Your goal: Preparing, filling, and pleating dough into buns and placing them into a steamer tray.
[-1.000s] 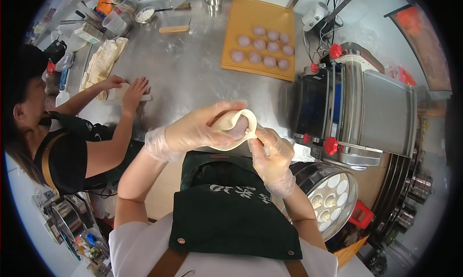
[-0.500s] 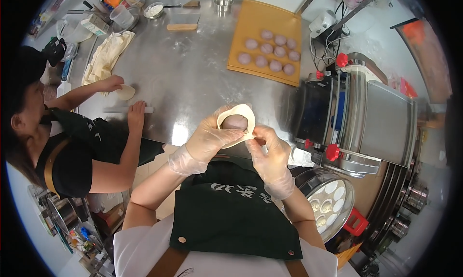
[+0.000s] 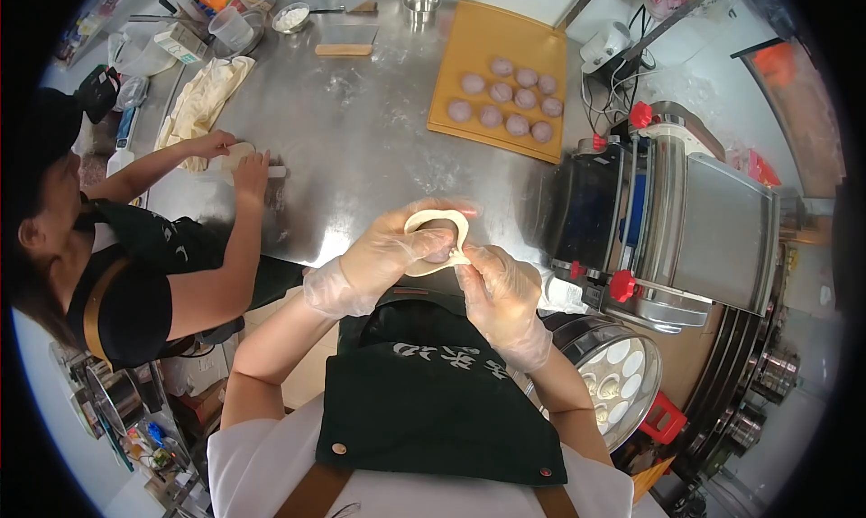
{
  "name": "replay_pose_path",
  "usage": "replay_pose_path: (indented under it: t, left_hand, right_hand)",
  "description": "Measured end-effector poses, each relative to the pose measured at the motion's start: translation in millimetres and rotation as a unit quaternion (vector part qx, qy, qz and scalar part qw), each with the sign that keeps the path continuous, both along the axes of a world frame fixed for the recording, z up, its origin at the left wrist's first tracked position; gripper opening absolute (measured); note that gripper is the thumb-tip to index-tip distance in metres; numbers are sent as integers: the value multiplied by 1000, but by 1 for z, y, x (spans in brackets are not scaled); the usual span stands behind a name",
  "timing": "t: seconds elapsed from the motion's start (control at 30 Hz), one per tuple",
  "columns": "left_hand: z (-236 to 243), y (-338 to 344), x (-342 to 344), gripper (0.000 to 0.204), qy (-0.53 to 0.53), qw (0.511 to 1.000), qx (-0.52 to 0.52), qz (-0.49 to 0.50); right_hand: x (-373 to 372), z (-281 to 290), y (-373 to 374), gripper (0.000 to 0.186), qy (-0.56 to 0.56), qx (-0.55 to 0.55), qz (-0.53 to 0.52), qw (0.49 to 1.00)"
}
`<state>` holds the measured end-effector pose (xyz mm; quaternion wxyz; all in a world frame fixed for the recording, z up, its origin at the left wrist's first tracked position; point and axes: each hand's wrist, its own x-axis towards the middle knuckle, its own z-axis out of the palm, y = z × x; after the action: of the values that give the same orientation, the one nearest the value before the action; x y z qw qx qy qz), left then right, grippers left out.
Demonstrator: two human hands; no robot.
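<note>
A round dough wrapper (image 3: 437, 215) with a pale purple filling (image 3: 438, 256) inside sits between the person's two gloved hands, above the near edge of the bench (image 3: 361, 148). The left hand (image 3: 383, 258) cups it from the left, thumb laid over the filling; the right hand (image 3: 499, 288) pinches the rim at the right, fingertips close together. I judge this piece partly closed: dough is gathered at the pinch, while most of the mouth is open and the filling shows.

To the right, a round steamer (image 3: 648, 397) carries at least three pleated buns (image 3: 610, 388), which look finished, and at least four bare white discs (image 3: 632, 386); the right forearm hides part of it, so neither count is full. Beyond the hands, one orange-tan board (image 3: 505, 33) bears eleven purple balls (image 3: 501, 91), none wrapped.

At the left, one co-worker rests both hands at one flat dough disc (image 3: 238, 154) and one rolling pin (image 3: 276, 172), near a pale crumpled heap (image 3: 203, 94). Farther back are one wooden-handled scraper (image 3: 345, 50), one bowl of white powder (image 3: 291, 18) and one steel cup (image 3: 421, 8). One machine (image 3: 722, 225) with four red knobs stands at the right.
</note>
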<state>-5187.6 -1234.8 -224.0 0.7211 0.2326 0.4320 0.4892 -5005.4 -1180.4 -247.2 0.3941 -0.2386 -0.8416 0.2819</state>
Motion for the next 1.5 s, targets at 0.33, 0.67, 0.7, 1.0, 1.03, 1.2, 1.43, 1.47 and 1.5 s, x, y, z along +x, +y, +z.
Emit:
replay_pose_path:
  t: [0.33,0.67,0.7,1.0,1.03,1.2,1.43,1.47,1.5]
  left_hand:
    - [-6,9,-14,43,64,991,19,-115]
    - [-11,-6,30,50,-84,976,53,192]
    - [-13,-6,32,50,-84,976,53,192]
    - [-7,-10,29,50,14,987,60,149]
    - [-5,-10,27,46,20,988,43,150]
    - [-3,-8,24,35,52,990,19,133]
    - [-10,-3,18,35,102,988,105,55]
    - [-10,-1,18,36,116,985,122,42]
    - [-11,0,18,36,116,985,122,42]
  right_hand:
    - [2,6,-7,25,-37,-131,-16,991]
    - [-3,-10,-19,28,74,-203,-70,974]
    - [-3,-11,-19,28,74,-203,-69,974]
    - [-5,-6,-18,31,51,-160,-80,983]
    - [-7,0,-18,31,42,-185,-79,979]
    - [-4,0,-16,32,-1,-147,-70,987]
    - [1,1,-14,27,2,-29,-39,999]
    - [2,1,-13,26,11,-52,-38,998]
    - [0,1,-15,26,11,-52,-39,998]
